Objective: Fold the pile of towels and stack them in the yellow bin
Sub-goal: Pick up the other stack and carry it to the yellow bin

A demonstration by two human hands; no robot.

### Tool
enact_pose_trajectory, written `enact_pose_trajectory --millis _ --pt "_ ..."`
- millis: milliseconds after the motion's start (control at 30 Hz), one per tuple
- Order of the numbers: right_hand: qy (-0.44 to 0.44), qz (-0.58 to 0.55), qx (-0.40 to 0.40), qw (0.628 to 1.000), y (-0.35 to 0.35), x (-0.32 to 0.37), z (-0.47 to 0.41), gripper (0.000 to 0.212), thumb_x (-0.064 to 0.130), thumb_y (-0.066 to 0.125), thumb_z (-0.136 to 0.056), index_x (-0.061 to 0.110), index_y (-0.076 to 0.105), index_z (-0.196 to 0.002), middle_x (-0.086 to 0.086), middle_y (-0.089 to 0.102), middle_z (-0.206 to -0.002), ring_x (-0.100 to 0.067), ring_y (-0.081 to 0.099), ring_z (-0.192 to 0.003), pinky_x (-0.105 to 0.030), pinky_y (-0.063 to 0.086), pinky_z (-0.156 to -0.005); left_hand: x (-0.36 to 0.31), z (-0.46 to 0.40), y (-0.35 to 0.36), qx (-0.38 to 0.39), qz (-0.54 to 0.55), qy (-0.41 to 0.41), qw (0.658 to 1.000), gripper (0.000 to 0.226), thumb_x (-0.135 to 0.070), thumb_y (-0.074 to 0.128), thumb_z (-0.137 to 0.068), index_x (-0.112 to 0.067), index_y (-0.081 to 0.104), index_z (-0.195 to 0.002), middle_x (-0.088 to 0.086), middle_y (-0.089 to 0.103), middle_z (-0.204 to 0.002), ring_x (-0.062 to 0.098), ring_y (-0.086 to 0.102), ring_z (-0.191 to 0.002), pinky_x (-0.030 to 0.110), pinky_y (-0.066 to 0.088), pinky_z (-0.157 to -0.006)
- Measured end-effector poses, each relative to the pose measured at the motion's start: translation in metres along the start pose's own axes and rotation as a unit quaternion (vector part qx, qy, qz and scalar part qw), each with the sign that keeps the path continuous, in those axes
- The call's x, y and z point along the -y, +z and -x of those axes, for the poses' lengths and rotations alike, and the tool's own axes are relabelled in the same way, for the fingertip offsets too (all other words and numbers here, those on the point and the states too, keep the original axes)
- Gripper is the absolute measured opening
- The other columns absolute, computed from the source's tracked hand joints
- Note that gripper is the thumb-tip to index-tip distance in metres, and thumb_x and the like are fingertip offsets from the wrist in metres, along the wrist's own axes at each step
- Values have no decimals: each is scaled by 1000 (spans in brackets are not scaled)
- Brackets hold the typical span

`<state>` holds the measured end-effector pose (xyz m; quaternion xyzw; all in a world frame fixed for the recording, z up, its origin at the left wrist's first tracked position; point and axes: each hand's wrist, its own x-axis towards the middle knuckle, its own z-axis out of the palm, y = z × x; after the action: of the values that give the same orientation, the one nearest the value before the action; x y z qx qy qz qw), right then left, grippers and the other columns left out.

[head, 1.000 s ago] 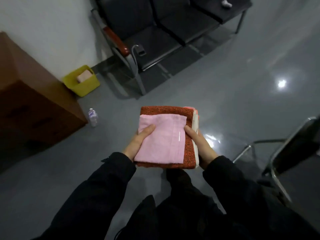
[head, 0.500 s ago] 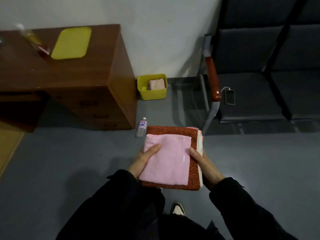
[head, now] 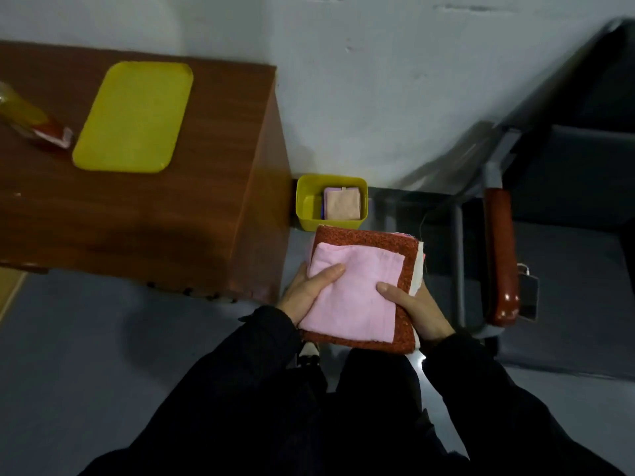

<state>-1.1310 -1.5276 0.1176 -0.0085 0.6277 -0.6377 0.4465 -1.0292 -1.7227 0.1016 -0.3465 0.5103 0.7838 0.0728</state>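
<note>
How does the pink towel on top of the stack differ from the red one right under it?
The pink towel is pale and smooth; the red towel is dark and nubbly. The pink towel is folded smaller, so the red towel shows past its far and right edges. Both thumbs press the pink towel; the red towel lies beneath it. Both are folded flat and held by the left hand and right hand.

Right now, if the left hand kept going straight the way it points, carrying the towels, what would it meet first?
Probably the yellow bin on the floor: the left hand holds the towel stack just short of it, pointing forward. Depth is unclear; the stack's far edge would likely arrive first.
</note>
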Motion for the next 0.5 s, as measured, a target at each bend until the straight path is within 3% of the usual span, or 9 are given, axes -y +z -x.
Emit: enact_pose_trajectory --millis 100,267,333,400,500 --pt "5 1 -6 1000 -14 33 -80 69 22 79 -81 23 51 -143 -8 69 -131 -30 66 -121 -49 56 -97 -42 -69 1 -3 13 9 1000 44 -33 72 -91 -26 61 -133 -3 73 -122 16 70 -111 35 57 -93" --pt "20 14 19 1000 -40 57 -251 67 16 77 -83 21 50 -143 -10 68 -133 -31 66 -121 -47 59 -93 -67 -220 -22 -71 30 -24 997 56 -40 79 -84 -26 60 -135 3 68 -131 21 68 -117 44 53 -100" --pt "25 28 27 999 -49 50 -337 69 16 79 -81 21 49 -144 -9 69 -131 -29 67 -119 -42 60 -90 -61 -298 -42 -118 12 -15 993 46 -35 77 -87 -21 65 -129 2 71 -126 16 68 -117 35 53 -100" --pt "27 37 31 998 -56 29 -422 72 14 81 -79 19 49 -144 -9 69 -130 -27 68 -117 -38 60 -87 -49 -379 -69 -167 13 -25 986 39 -30 76 -89 -18 64 -125 -1 72 -118 5 70 -102 19 53 -88" --pt "36 37 32 998 -68 -25 -546 68 11 84 -81 21 53 -141 -4 72 -126 -25 70 -115 -38 60 -87 -15 -495 -116 -203 44 -83 975 65 -41 79 -78 -10 57 -131 13 66 -123 24 67 -100 35 56 -86"
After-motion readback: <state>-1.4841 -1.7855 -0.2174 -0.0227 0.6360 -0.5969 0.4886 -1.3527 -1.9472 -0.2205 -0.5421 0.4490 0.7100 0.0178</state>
